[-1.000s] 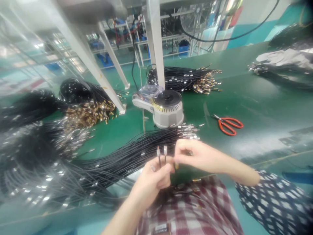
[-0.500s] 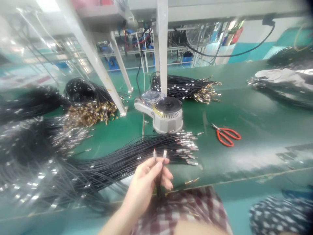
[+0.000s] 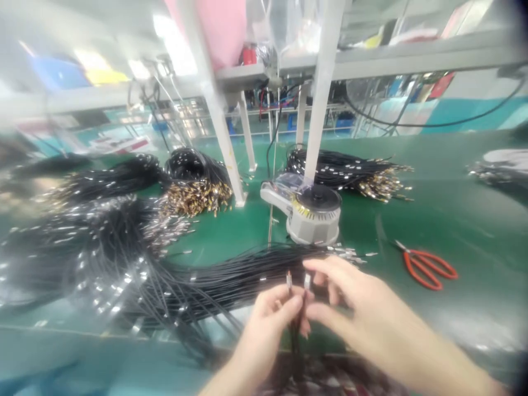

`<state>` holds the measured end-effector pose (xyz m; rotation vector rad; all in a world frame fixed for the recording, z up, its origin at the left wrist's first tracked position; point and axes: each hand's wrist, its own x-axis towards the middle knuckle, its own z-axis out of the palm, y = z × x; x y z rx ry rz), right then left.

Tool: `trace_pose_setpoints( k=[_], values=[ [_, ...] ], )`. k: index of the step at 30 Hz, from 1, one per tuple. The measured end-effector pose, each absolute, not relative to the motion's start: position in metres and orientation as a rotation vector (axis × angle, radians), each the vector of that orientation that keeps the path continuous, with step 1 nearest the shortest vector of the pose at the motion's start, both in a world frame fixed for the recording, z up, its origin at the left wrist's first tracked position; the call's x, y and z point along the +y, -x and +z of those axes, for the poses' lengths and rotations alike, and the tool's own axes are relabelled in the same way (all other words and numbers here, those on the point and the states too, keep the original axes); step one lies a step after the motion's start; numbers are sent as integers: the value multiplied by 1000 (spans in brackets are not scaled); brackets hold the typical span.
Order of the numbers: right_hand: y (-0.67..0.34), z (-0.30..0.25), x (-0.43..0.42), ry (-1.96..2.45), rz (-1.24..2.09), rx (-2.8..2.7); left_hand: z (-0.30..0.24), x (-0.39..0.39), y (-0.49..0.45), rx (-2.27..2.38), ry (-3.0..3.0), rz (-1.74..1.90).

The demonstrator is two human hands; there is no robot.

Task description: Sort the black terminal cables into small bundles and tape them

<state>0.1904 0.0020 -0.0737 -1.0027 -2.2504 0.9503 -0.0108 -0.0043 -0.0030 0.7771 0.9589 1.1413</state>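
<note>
My left hand (image 3: 275, 318) is closed on black cables (image 3: 295, 352), pinching them just below their ends. Two ends stick up from the grip: one is slim with a reddish tip, the other carries a white connector (image 3: 307, 281). My right hand (image 3: 350, 294) is at the right of that connector, thumb and fingers apart around it; whether a fingertip touches it I cannot tell. Behind both hands a long bundle of black cables (image 3: 231, 275) lies across the green table, its white-tipped ends partly hidden by my right hand.
A grey round dispenser (image 3: 314, 225) with a black disc stands behind the bundle. Red-handled scissors-like snips (image 3: 429, 267) lie at right. More cable bundles (image 3: 198, 192) lie at left, another bundle (image 3: 350, 173) behind the dispenser. White posts (image 3: 225, 137) rise from the table (image 3: 454, 209).
My right hand has come in from below right and reached up to the connector. The left hand still holds the cables. The view has swung left and up, so the scene sits further right.
</note>
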Motion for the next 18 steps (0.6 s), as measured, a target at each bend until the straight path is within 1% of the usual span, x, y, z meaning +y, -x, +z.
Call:
trace_pose_setpoints(
  k=[1, 2, 4, 6, 8, 10, 12, 15, 18],
  values=[
    [-176, -31, 24, 1173, 985, -2157, -3, -4, 9, 964, -815, 1135],
    [-164, 2, 38, 1227, 1028, -2070, -2, -4, 9, 985, -858, 1140],
    [-146, 38, 51, 1217, 1114, -1951, 1, -7, 9, 1089, -963, 1211],
    [-141, 41, 52, 1205, 1156, -1856, 4, -12, 14, 1214, -1004, 1347],
    [-145, 31, 52, 1210, 1213, -1811, 6, -19, 21, 1217, -849, 1441],
    [-151, 23, 55, 1226, 1281, -1836, 9, -23, 30, 1063, -546, 1385],
    [-153, 23, 59, 1222, 1353, -1882, 10, -23, 35, 980, -374, 1320],
    [-147, 30, 63, 1158, 1477, -1865, 6, -13, 32, 1013, -479, 1241],
    [-136, 36, 63, 1113, 1503, -1808, -4, 2, 21, 1051, -678, 1194]
  ],
)
